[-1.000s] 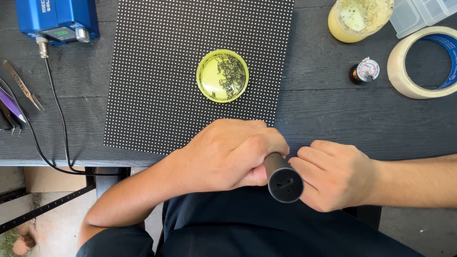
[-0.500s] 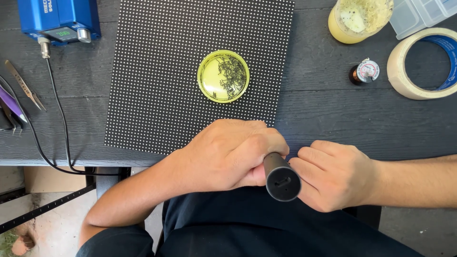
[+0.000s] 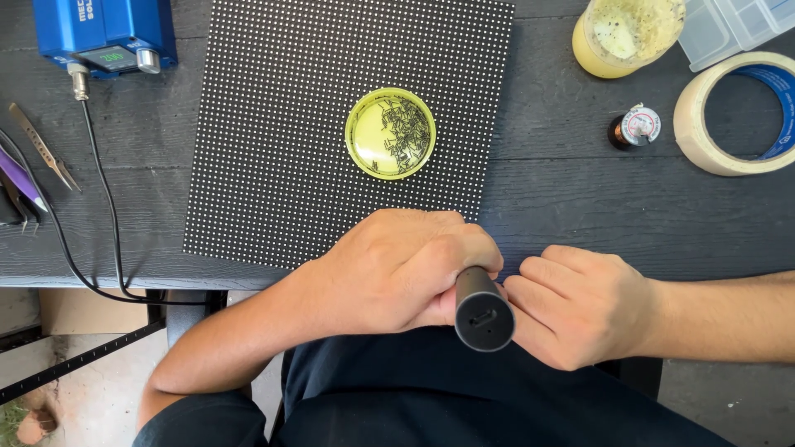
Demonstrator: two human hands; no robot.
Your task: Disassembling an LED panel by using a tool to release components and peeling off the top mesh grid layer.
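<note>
Dark wood-grain table [image 3: 580,199] across the top of the view, planks running left to right. On it, a large black square panel [image 3: 348,124], flat, covered in a fine grid of pale dots, its near edge partly hidden under the left hand. In the panel's middle, a round yellow-green lid [image 3: 390,133] holding a scatter of thin dark bits. At far right, a wide tape roll [image 3: 733,116], cream outside and blue within, lying flat. Top right, a yellowish jar [image 3: 625,37] beside a clear plastic box [image 3: 733,29]. Top left, a blue box unit [image 3: 103,33] with a black cable [image 3: 99,215] trailing down past the table edge. Near the tape, a small solder spool [image 3: 635,127]. At left edge, tweezers [image 3: 41,147].

Left hand [image 3: 389,269] wrapped shut around a dark matte cylinder [image 3: 483,308], at the table's near edge, over the lap. Right hand [image 3: 580,305] curled, fingertips pressed to the cylinder's side. Cylinder's long axis running from table toward camera, flat end with a small slot facing up at the viewer, far end hidden under the left fingers.
</note>
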